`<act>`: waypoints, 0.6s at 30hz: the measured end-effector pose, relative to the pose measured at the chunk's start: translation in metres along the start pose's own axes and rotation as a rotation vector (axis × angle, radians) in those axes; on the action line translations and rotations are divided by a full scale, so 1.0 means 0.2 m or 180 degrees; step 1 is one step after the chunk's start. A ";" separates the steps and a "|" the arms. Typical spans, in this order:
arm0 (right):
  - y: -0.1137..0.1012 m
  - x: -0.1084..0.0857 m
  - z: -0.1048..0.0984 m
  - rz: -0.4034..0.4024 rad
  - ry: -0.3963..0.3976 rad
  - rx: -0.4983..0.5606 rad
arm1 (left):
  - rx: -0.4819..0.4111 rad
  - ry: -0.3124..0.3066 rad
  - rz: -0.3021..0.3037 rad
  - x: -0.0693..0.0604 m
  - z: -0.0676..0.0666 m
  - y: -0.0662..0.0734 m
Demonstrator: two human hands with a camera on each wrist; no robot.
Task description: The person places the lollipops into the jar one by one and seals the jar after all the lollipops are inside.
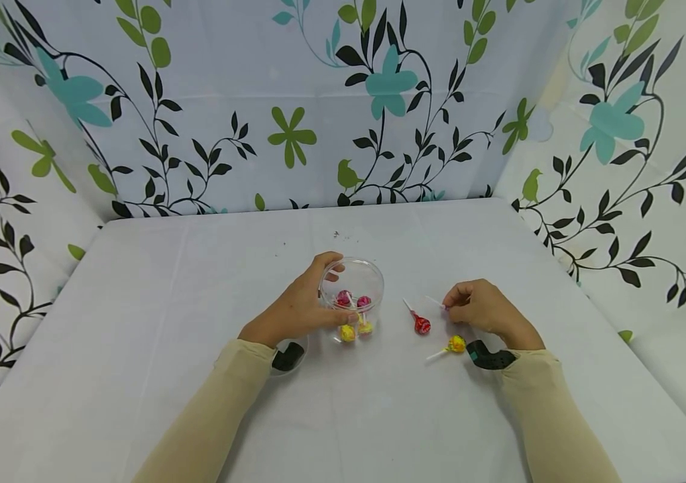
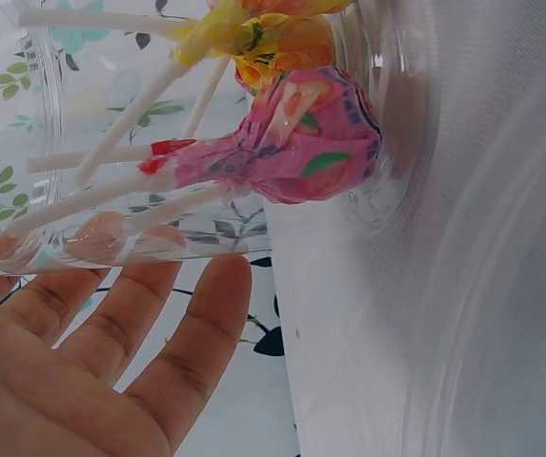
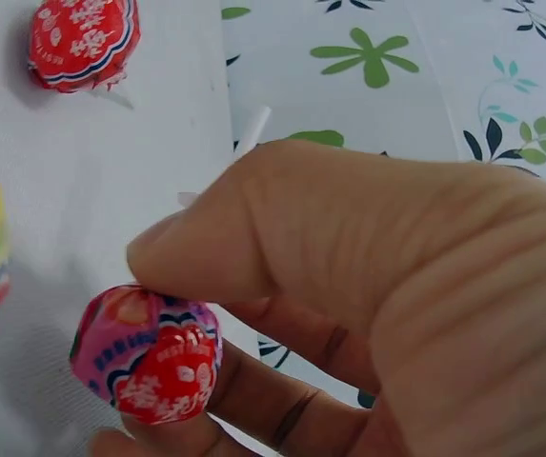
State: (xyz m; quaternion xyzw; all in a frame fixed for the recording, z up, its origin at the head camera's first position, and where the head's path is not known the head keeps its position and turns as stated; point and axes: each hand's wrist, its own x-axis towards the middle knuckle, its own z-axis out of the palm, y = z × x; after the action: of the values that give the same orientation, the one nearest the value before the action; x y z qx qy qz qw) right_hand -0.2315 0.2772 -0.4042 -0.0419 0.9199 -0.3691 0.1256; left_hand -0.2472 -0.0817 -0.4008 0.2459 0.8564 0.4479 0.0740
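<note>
In the head view, my left hand is curled round a clear round jar that stands on the table. Several wrapped lollipops lie inside it; the left wrist view has a pink one and a yellow-orange one near the jar's base. My right hand pinches a pink and red lollipop between thumb and fingers, its white stick pointing away. Between the hands a red lollipop lies on the table, and a yellow lollipop lies just below my right hand.
A clear round lid lies under my left wrist, partly hidden by it. The white table reaches back to a patterned curtain. Small dark specks dot the cloth behind the jar.
</note>
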 end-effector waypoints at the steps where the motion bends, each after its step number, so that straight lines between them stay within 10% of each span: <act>1: 0.00 0.00 0.00 -0.0030 0.0030 0.0002 | 0.0002 0.0001 -0.0003 0.00 0.00 0.00; 18: -0.18 0.00 -0.03 -0.0356 0.0239 0.0341 | 0.0008 -0.0001 -0.0009 0.00 0.00 0.00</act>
State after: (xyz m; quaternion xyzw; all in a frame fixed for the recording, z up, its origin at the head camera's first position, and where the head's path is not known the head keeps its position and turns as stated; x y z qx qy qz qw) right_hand -0.2329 0.2557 -0.3746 -0.0725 0.8991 -0.4255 0.0723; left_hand -0.2474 -0.0822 -0.4007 0.2448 0.8574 0.4466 0.0744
